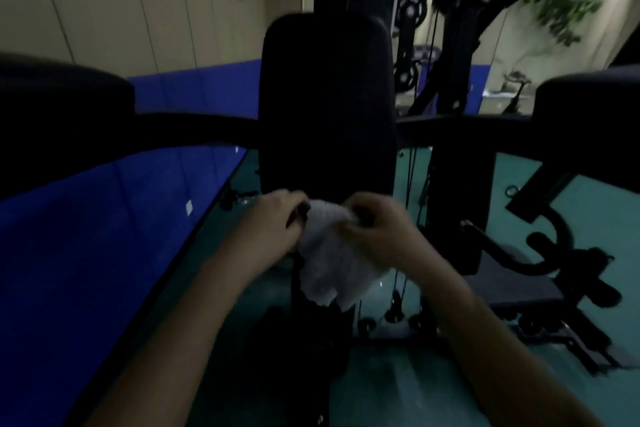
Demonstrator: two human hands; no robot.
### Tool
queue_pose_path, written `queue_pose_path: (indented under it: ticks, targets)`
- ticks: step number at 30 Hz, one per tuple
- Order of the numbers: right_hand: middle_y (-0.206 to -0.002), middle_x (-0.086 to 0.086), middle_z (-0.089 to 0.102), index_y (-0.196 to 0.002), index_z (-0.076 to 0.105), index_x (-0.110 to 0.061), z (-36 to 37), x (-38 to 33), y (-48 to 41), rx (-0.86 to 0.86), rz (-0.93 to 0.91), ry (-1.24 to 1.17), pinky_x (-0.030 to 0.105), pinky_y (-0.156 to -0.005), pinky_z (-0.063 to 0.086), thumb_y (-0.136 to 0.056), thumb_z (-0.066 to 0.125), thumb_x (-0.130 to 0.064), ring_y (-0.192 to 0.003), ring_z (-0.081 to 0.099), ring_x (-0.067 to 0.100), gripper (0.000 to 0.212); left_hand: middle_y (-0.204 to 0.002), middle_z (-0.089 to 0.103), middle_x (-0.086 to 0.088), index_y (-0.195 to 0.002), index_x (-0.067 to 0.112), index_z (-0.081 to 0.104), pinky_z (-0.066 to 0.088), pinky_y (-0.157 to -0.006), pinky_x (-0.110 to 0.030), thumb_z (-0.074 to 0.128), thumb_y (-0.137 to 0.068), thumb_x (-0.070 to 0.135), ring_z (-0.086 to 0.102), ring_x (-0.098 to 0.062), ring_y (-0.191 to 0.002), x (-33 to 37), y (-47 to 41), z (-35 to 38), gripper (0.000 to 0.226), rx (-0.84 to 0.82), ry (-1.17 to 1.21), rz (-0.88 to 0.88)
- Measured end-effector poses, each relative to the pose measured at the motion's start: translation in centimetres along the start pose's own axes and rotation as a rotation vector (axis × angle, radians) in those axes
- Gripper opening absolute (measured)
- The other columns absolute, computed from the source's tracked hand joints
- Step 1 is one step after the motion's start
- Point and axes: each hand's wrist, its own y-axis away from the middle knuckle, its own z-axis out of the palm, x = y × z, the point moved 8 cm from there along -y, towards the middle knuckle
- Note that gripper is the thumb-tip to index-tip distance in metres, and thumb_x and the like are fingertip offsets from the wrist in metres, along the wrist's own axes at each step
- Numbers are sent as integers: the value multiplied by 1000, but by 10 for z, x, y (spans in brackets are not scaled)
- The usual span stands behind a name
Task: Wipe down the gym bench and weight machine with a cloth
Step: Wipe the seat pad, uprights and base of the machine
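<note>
Right of the blue wall padding [86, 236], your left hand [273, 224] curls its fingers round the left edge of the white cloth [329, 260], bunched in front of the black back pad [327, 97]'s lower end. Your right hand [377, 232] pinches the cloth's upper right corner, fingers tightly bent; the weight machine [453, 55]'s dark frame stands beyond

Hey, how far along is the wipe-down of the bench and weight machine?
Done: no wiped surface can be told in this dim view. In hand: left hand and right hand grip the white cloth at the foot of the black back pad. Left: seemingly that pad, side pads, frame.
</note>
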Motion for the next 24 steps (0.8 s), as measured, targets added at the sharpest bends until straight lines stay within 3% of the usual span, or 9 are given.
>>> queue_pose_path:
  ticks: [3, 6, 8, 10, 13, 16, 18, 20, 24]
  targets:
    - [-85, 11, 65, -84, 62, -13, -59, -26, -52, 184, 43, -181, 36, -69, 52, -85, 63, -19, -82, 62, 24, 7, -101, 58, -6, -108, 12, 60, 44, -74, -30, 52, -90, 14, 55, -19, -91, 13, -58, -62, 20, 221, 20, 124]
    - [-89, 15, 65, -89, 61, -6, -124, -45, -88, 531, 42, -256, 40, -73, 52, -85, 61, -22, -84, 62, 27, 16, -100, 58, -4, -104, 13, 62, 42, -74, -25, 51, -91, 18, 55, -14, -89, 17, -105, -111, 17, 392, 65, 207]
    - [-78, 5, 59, -82, 56, -13, -163, -58, -99, 822, -9, -296, 30, -67, 48, -84, 58, -22, -75, 59, 17, 9, -101, 57, -3, -101, 13, 63, 37, -72, -20, 51, -90, 17, 52, -12, -88, 16, -131, -134, 16, 476, 81, 237]
    - [-69, -9, 48, -78, 47, -18, -185, -78, -100, 1082, -104, -237, 9, -57, 37, -84, 57, -20, -63, 48, -5, 12, -99, 57, -3, -99, 12, 63, 32, -71, -15, 52, -89, 14, 48, -9, -87, 14, -149, -150, 15, 571, 89, 267]
    - [-74, -10, 45, -85, 48, -12, -188, -109, -108, 1262, -295, -61, 12, -55, 29, -81, 57, -14, -62, 42, -2, 11, -97, 56, -2, -97, 11, 63, 32, -72, -17, 51, -88, 12, 47, -11, -90, 8, -173, -161, 15, 676, 120, 274]
    - [-94, 5, 52, -99, 54, -3, -164, -119, -156, 1032, -342, 210, 11, -71, 31, -81, 58, -13, -84, 48, 15, 20, -102, 58, -4, -102, 12, 60, 42, -72, -27, 50, -89, 14, 54, -16, -92, 8, -200, -164, 17, 660, 190, 256]
    - [-112, 10, 59, -112, 55, -7, -136, -112, -195, 721, -310, 423, 27, -91, 40, -88, 53, -25, -106, 53, 26, 31, -106, 58, -5, -110, 12, 57, 40, -69, -27, 49, -90, 15, 53, -15, -89, 9, -218, -166, 21, 643, 199, 237]
    - [-129, 4, 55, -122, 54, -15, -128, -109, -214, 576, -323, 566, 35, -100, 33, -90, 46, -36, -124, 44, 22, 40, -109, 57, -6, -118, 14, 52, 39, -67, -27, 47, -92, 17, 50, -14, -86, 9, -235, -173, 27, 640, 199, 190]
    - [-148, -3, 31, -139, 38, -19, -135, -113, -236, 378, -403, 551, 31, -111, 19, -95, 45, -29, -139, 20, 15, 46, -112, 59, -9, -123, 14, 49, 40, -67, -31, 43, -93, 17, 55, -21, -90, 13, -263, -195, 31, 668, 264, 113]
